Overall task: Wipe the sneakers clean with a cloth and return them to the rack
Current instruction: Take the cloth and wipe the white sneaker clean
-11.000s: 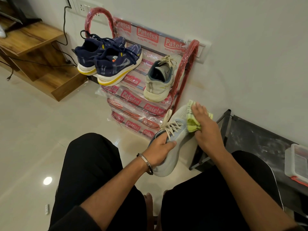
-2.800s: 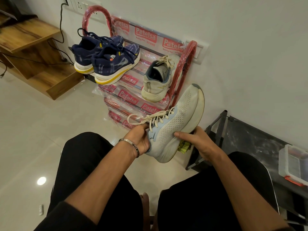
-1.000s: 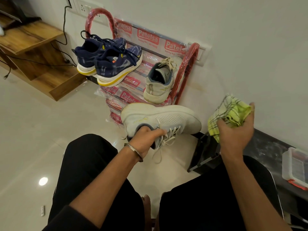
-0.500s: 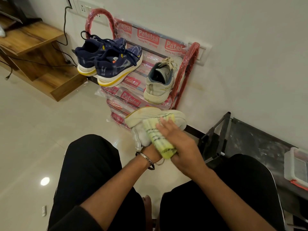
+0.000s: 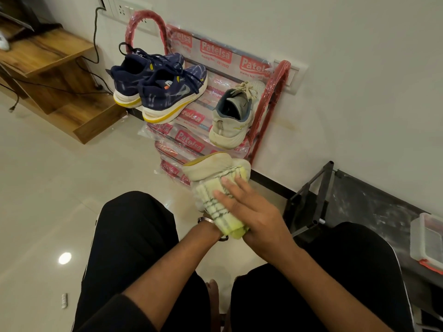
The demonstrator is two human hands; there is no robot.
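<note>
- Since half a second ago, the right hand (image 5: pixel 249 212) has slid with the cloth (image 5: pixel 221 202) slightly along the held sneaker (image 5: pixel 213 165); one second ago that hand was raised at the wall, cloth clear of the shoe.
- Nearest the camera: two black-clad knees, both forearms reaching forward between them.
- Right hand: fingers extended and spread, palm down, pressing the yellow-green checked cloth flat against the pale sneaker. The thumb is not visible.
- Left hand: hidden beneath the cloth and the right hand; only the wrist and a metal bracelet (image 5: pixel 206 220) show. Its grip cannot be determined, though the sneaker sits above that wrist.
- Held sneaker: mostly covered; only a cream end with a yellow sole edge projects past the cloth. Which end it is cannot be resolved.
- To the right: a black metal frame (image 5: pixel 309 207) and a clear plastic box (image 5: pixel 429 243), cut off by the picture edge.
- Beyond: the red rack (image 5: pixel 271 101), shelves wrapped in printed plastic, stands against the wall.
- Rack, top shelf: the matching pale sneaker (image 5: pixel 233 118) at right, a navy pair (image 5: pixel 163 85) with yellow soles at left.
- Far left: a wooden unit (image 5: pixel 55 75), partly out of frame.
</note>
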